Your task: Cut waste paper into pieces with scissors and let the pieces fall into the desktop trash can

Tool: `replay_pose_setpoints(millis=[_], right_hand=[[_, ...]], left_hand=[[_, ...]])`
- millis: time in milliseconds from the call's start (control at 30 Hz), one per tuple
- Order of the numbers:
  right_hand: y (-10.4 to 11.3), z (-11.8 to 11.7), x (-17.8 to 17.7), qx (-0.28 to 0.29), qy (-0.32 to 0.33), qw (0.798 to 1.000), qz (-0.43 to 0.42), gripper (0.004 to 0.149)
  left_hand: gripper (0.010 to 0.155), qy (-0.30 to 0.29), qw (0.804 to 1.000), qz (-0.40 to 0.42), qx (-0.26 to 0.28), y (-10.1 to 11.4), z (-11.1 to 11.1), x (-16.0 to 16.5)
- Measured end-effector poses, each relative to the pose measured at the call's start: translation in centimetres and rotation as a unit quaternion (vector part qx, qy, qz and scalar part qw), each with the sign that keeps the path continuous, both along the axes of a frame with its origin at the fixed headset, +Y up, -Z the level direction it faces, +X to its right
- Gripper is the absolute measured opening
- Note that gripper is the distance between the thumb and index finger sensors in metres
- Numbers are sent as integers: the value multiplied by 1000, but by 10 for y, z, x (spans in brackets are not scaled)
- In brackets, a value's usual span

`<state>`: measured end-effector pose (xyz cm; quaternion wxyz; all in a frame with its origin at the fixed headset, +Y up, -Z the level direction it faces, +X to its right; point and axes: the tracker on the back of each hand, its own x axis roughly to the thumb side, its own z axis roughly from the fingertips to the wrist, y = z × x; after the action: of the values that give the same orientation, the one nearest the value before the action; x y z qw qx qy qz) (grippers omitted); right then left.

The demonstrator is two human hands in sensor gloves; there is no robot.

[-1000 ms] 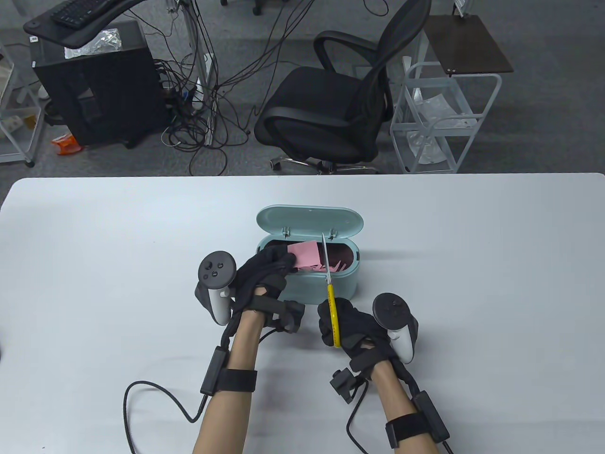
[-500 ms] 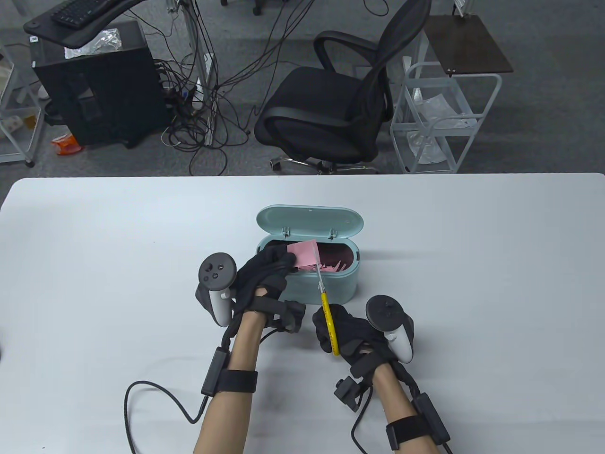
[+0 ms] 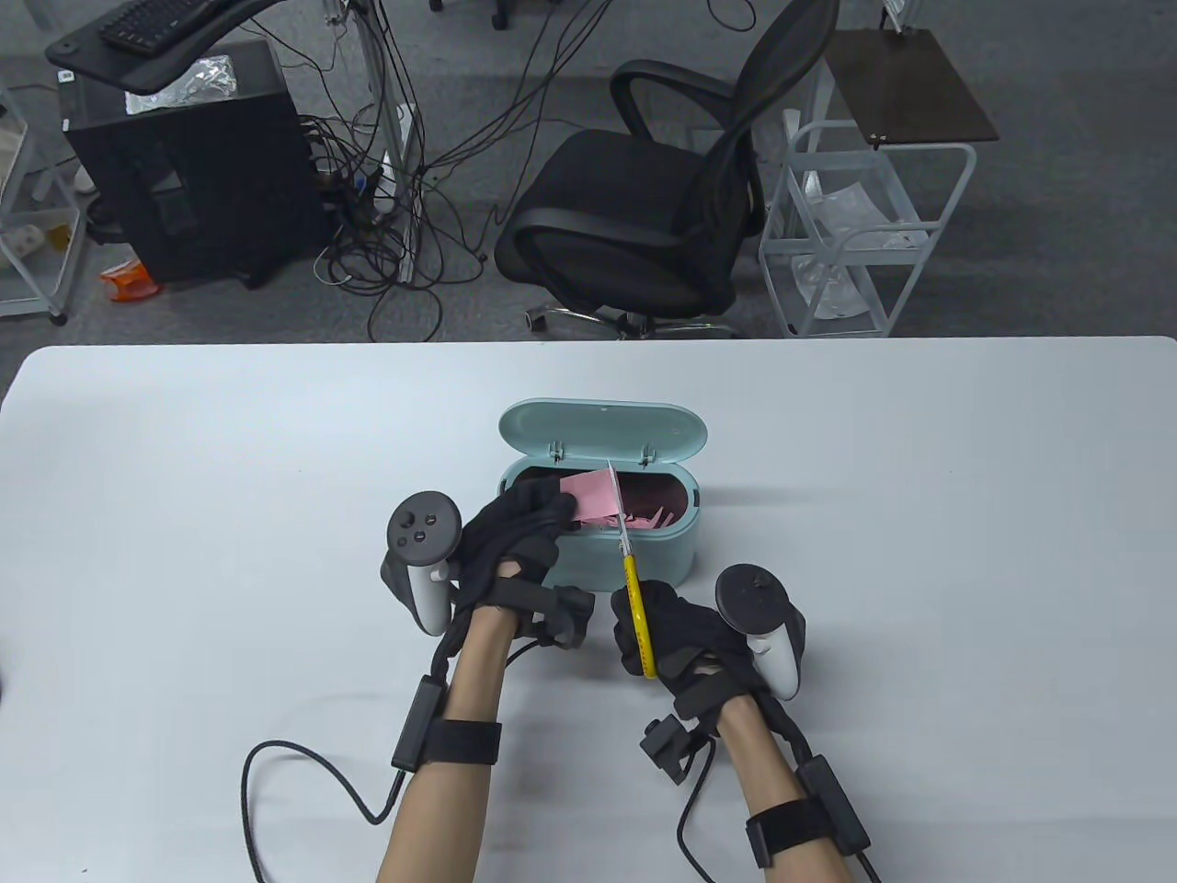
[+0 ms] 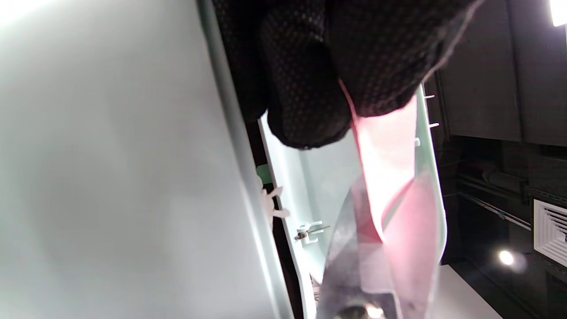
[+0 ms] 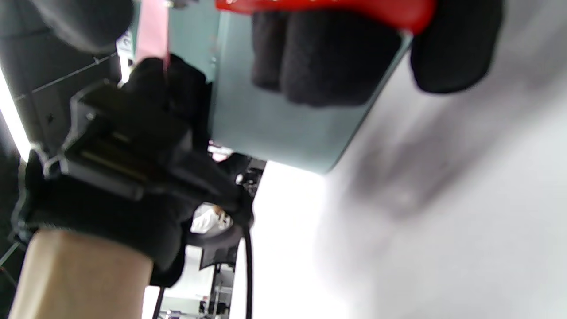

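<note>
We had the pink waste paper (image 3: 591, 492) pinched in the left hand (image 3: 515, 533), fingers (image 4: 305, 88) clamped on its near-left edge, so the sheet hung out over the open mouth of the mint-green desktop trash can (image 3: 644, 561). The lid stood flipped up at the back, and a pile of pink scraps (image 3: 655, 515) lay inside. The right hand (image 3: 680, 639) was curled round the yellow handles of the scissors (image 3: 630, 570), whose blades ran up along the paper's right edge. In the left wrist view the blades looked parted around the sheet, though it was blurry, so we wouldn't swear to it.

Our take on doing this step well: we needed to keep the sheet over the can's opening, not its rim, so whatever got snipped would drop straight in. Holding the paper taut near the cut line seemed the trick, since floppy paper folds between blades instead of shearing. Narrow strips off the free edge looked safest, with the left fingertips kept well back from the blades. We'd also have watched the scissor tips near the lid hinge (image 3: 644, 451), just behind them on the white worktop (image 3: 919, 552).
</note>
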<state>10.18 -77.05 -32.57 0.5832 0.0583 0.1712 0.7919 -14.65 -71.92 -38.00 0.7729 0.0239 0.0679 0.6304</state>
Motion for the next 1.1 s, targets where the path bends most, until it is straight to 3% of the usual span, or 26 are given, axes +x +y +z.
replay_pose_setpoints(millis=[233, 367, 533, 867, 1100], right_hand=[[3, 0, 1, 33, -42, 999, 3, 62], [3, 0, 2, 26, -44, 999, -12, 64], [7, -2, 2, 31, -12, 999, 38, 72], [8, -3, 1, 30, -24, 999, 22, 71], [5, -3, 6, 9, -72, 997, -20, 62]], left_hand=[[39, -2, 1000, 2, -1, -1, 0, 0], [39, -8, 1000, 4, -1, 0, 0, 0], [39, -18, 1000, 0, -2, 0, -2, -2], [39, -25, 1000, -10, -2, 0, -3, -2], [39, -25, 1000, -10, -2, 0, -3, -2]])
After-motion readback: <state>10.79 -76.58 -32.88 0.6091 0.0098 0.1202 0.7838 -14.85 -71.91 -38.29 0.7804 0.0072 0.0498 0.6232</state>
